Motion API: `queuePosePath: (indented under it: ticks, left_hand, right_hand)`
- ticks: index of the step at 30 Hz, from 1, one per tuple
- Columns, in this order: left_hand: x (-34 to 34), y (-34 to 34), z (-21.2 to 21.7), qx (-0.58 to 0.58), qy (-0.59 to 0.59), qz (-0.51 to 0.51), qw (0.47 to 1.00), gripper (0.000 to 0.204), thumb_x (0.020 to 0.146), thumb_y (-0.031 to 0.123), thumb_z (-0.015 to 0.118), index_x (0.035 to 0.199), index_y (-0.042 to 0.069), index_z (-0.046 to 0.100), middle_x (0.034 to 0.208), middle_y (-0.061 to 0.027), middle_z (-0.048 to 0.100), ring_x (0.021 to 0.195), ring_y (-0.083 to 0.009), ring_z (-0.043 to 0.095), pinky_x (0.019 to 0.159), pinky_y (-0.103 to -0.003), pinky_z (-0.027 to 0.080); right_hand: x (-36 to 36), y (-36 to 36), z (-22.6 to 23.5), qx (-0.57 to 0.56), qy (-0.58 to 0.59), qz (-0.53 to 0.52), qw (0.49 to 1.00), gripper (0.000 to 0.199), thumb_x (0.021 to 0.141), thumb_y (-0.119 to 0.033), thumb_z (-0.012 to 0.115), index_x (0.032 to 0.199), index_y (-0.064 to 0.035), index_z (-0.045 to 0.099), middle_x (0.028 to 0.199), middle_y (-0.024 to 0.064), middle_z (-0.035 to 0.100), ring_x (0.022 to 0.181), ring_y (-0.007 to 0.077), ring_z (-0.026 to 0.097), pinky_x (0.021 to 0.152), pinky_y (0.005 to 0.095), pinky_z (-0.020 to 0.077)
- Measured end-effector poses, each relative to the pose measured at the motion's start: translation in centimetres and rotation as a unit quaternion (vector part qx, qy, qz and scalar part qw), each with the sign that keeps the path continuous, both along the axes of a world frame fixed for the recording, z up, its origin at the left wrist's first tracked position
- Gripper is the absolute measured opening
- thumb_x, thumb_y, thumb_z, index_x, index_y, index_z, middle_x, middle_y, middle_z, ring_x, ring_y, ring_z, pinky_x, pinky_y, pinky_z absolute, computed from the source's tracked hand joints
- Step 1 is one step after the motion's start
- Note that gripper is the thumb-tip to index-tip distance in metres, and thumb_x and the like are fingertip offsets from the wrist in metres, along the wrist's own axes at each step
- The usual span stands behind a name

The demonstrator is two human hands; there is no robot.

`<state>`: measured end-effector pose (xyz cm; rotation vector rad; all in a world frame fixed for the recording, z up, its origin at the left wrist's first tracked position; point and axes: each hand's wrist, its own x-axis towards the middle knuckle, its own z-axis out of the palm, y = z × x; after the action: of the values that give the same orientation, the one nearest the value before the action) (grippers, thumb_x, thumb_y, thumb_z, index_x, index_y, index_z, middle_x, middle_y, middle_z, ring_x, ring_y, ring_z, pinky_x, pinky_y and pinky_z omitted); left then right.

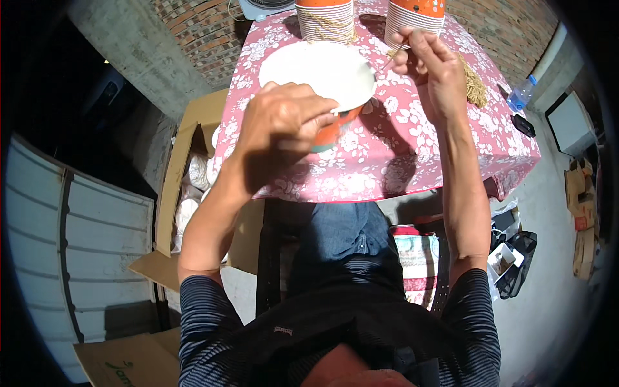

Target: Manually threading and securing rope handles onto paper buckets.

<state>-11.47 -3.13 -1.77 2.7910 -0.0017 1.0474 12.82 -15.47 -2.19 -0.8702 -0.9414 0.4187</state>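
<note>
My left hand (284, 119) grips the rim of an orange paper bucket (332, 129) with a white inside (316, 68), tilted toward me on a pink flowered tablecloth (387, 161). My right hand (429, 61) is raised over the table, its fingers pinched on a thin tan string (394, 55). The string runs toward the bucket's rim. A bundle of tan strings (476, 87) lies on the cloth to the right of that hand.
Two stacks of orange and white buckets (325, 16) (416, 13) stand at the table's far edge. An open cardboard box (193, 161) with white items sits on the floor at left. A plastic bottle (521, 95) and a dark object (523, 124) lie at right.
</note>
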Motion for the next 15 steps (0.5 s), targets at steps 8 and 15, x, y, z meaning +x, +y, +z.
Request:
queuePosePath:
  ticks: [8,15]
  left_hand:
    - [1.2,-0.2,-3.1,-0.080,-0.053,0.001,0.995,0.009,0.083,0.008,0.074,0.088,0.000,0.075,0.081,-0.0155,0.072,0.073,-0.0335,0.070,0.069,-0.044,0.053]
    - [0.5,-0.3,-2.3,-0.203,0.035,0.029,0.978,0.017,0.089,0.009,0.073,0.104,0.001,0.073,0.093,-0.0192,0.076,0.085,-0.0347,0.075,0.075,-0.039,0.058]
  right_hand:
    - [-3.2,-4.2,3.4,0.041,-0.073,0.070,0.994,0.033,0.108,-0.024,0.060,0.114,0.0058,0.073,0.075,0.0002,0.060,0.064,0.0044,0.054,0.061,0.0240,0.0528]
    - [-8.3,-5.4,-2.2,-0.193,-0.162,-0.016,0.968,0.024,0.100,-0.016,0.068,0.084,0.0006,0.074,0.064,-0.0108,0.047,0.060,0.0001,0.038,0.053,0.0236,0.0299]
